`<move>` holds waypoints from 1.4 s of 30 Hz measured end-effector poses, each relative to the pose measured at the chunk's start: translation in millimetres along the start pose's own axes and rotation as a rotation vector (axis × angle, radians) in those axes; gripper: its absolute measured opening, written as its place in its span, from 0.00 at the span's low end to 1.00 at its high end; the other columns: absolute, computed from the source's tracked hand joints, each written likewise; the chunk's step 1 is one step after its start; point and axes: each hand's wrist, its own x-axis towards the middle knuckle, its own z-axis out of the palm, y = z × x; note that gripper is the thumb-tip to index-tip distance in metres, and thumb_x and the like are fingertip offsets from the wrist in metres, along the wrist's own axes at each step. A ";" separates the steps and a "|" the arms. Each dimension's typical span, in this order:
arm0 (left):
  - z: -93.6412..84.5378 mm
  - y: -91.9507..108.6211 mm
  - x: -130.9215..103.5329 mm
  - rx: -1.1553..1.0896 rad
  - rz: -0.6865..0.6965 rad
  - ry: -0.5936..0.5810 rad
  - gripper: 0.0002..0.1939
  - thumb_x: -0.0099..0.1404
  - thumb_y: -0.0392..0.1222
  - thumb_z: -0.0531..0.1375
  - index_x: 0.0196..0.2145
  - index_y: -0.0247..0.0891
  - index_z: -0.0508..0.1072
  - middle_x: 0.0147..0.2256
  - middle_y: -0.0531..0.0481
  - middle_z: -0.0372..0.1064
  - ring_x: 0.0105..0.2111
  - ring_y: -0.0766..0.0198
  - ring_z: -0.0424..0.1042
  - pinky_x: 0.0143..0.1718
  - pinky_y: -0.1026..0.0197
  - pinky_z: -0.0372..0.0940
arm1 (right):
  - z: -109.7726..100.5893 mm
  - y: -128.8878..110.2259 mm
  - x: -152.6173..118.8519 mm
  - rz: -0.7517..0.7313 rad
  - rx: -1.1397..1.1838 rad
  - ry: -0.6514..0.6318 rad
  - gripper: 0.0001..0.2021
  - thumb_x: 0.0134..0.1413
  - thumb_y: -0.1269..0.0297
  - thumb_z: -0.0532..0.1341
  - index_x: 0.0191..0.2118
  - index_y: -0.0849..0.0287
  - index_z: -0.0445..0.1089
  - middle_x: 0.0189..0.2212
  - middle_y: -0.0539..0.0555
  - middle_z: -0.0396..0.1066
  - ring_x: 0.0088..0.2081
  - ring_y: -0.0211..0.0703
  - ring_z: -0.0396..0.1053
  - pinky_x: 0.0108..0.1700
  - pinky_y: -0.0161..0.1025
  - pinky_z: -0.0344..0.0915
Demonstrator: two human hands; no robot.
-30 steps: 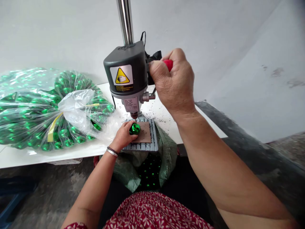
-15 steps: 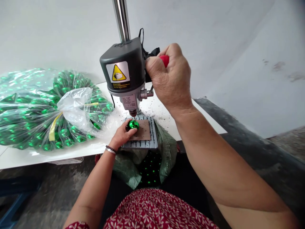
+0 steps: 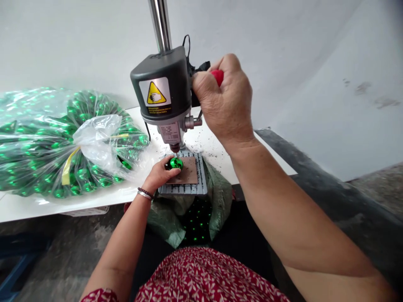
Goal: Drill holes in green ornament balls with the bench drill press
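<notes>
My left hand (image 3: 161,172) is closed around a shiny green ball (image 3: 176,163), thumb in front and fingers behind. The ball rests on a brown board (image 3: 189,172) that lies on the slotted metal base (image 3: 201,184) of a bench drill press (image 3: 160,86). Right above the ball is the drill's chuck (image 3: 174,147) with its thin bit; whether the tip enters the ball I cannot tell. Up at the machine's right side, my right hand (image 3: 226,98) is wrapped round the feed lever, whose red knob (image 3: 217,77) shows between thumb and fingers.
A large clear plastic bag (image 3: 97,130) full of green balls covers the left of the white table (image 3: 277,161). Dark shavings are scattered around the drill's base. Below the table edge an open green sack (image 3: 222,209) holds many more balls. A blue stool (image 3: 19,268) stands at lower left.
Almost nothing differs. The whole view has shifted slightly, while both hands keep their holds on the ball and the lever.
</notes>
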 end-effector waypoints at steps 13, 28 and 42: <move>10.4 4.2 -6.2 -0.106 0.002 0.036 0.31 0.53 0.40 0.69 0.56 0.37 0.73 0.48 0.48 0.76 0.49 0.57 0.73 0.54 0.56 0.67 | 1.5 2.7 0.2 0.020 0.051 0.031 0.15 0.57 0.65 0.60 0.26 0.55 0.51 0.22 0.45 0.55 0.28 0.33 0.50 0.36 0.36 0.52; 17.2 3.2 -6.3 -0.068 0.106 -0.023 0.30 0.52 0.37 0.68 0.54 0.39 0.74 0.45 0.49 0.76 0.46 0.58 0.73 0.53 0.56 0.67 | -1.7 2.2 -8.6 0.005 -0.015 0.002 0.12 0.58 0.63 0.60 0.30 0.60 0.55 0.23 0.42 0.52 0.27 0.25 0.50 0.34 0.29 0.54; 18.2 4.1 -8.5 -0.034 0.043 -0.029 0.33 0.52 0.39 0.68 0.57 0.38 0.72 0.43 0.51 0.76 0.45 0.59 0.74 0.50 0.59 0.67 | -17.4 30.2 -56.1 -0.341 -0.226 0.062 0.08 0.53 0.61 0.55 0.27 0.58 0.60 0.20 0.46 0.59 0.22 0.29 0.52 0.30 0.34 0.59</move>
